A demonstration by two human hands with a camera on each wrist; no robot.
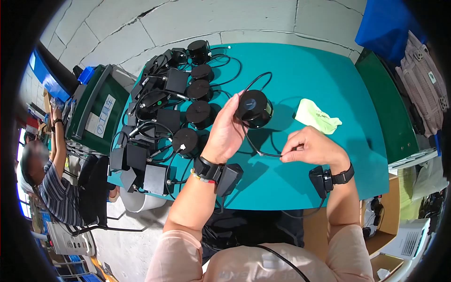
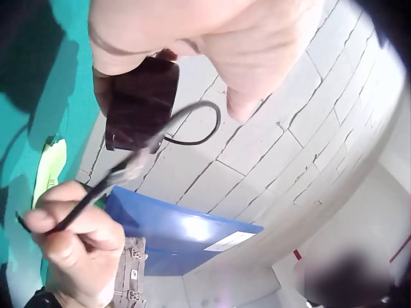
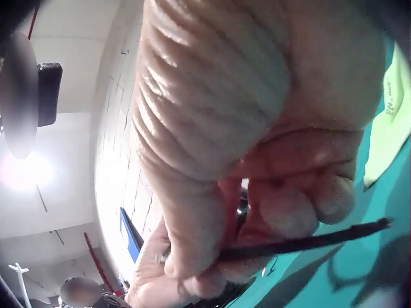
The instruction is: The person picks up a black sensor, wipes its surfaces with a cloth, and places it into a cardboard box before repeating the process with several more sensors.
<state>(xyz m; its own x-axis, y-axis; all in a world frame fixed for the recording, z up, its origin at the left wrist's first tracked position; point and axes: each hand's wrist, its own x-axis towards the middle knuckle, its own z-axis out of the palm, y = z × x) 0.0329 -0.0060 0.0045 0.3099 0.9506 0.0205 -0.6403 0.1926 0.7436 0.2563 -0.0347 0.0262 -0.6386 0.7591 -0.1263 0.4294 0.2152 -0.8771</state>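
My left hand (image 1: 226, 131) grips a black round device (image 1: 256, 109) above the teal table, its flat top turned to the head camera. A thin black cable (image 1: 269, 154) loops from the device and runs across to my right hand (image 1: 312, 146). Thumb and fingers of that hand pinch the cable near its end. Seen from the left wrist, the device's dark, glossy side (image 2: 141, 106) shows below the left palm. In the right wrist view, a stretch of cable (image 3: 308, 244) sticks out past the curled fingers. A yellow-green cloth (image 1: 317, 116) lies just beyond the right hand.
Several black round devices (image 1: 198, 114) stand in a row on the left of the table (image 1: 282, 61), beside black boxes (image 1: 168, 120) and tangled cables. Left of the table are a green tool cart (image 1: 89, 108), a white bin (image 1: 141, 201) and another person (image 1: 58, 197).
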